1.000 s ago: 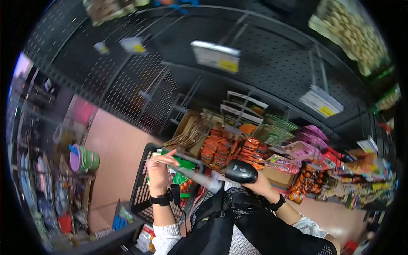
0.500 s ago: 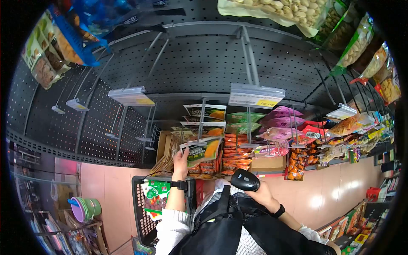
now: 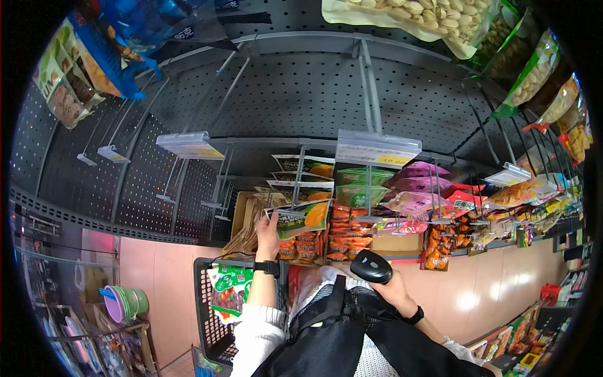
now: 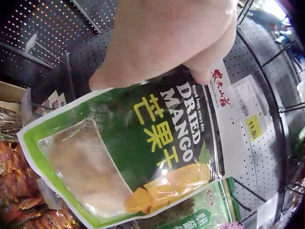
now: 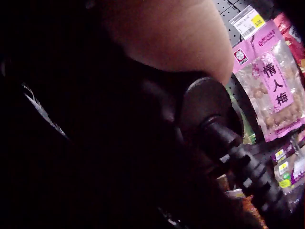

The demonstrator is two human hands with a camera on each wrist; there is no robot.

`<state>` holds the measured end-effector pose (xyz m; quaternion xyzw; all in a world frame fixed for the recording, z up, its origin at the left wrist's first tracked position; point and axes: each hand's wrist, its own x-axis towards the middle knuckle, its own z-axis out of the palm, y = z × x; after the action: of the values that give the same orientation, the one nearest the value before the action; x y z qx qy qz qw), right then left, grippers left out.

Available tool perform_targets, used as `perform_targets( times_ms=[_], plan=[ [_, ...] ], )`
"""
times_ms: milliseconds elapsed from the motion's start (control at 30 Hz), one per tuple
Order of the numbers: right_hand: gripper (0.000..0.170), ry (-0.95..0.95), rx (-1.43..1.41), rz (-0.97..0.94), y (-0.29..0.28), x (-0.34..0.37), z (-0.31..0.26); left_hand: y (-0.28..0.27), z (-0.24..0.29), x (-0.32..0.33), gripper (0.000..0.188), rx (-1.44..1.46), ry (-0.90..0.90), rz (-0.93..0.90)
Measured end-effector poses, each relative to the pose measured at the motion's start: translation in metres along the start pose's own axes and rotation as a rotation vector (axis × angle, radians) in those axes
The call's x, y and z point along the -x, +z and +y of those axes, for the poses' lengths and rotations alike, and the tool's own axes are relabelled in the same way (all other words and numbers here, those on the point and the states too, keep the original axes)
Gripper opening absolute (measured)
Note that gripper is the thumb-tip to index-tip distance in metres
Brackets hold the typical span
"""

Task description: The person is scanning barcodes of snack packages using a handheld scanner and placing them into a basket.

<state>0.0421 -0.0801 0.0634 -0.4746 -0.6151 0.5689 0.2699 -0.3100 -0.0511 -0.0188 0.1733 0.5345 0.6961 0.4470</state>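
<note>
My left hand [image 3: 267, 237] reaches up to the rack and holds the front bag of dried mango [image 3: 299, 219] by its edge. Seen from the left wrist, the thumb and a finger of the left hand [image 4: 167, 43] pinch the border of this green and black bag [image 4: 128, 148]; its lower part has a clear window. More dried mango bags hang behind it. My right hand [image 3: 394, 290] grips a black barcode scanner [image 3: 371, 267] in front of the body. In the dark right wrist view, the scanner's handle [image 5: 207, 102] ends in a coiled cable [image 5: 257, 176].
Below the left forearm stands a black shopping basket [image 3: 202, 295] with a green and white bag [image 3: 229, 286] inside. Pegboard hooks carry price tags [image 3: 377, 149], pink bags [image 3: 424, 185] and orange snack packs [image 3: 348, 235]. Pistachio bags [image 3: 433, 19] hang overhead. Buckets [image 3: 129, 305] stand at the left.
My left hand has gone from above the basket to the dried mango bags and taken hold of the front one. The head view has levelled. The scanner stays in my right hand.
</note>
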Motion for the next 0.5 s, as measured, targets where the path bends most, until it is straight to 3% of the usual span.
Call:
perform_targets(
  times_ms=[500],
  plan=[
    [0.040,-0.020,0.095,-0.096,-0.002,-0.013,-0.003,0.019,0.013,0.013,0.024,0.074,0.004,0.082]
  ],
)
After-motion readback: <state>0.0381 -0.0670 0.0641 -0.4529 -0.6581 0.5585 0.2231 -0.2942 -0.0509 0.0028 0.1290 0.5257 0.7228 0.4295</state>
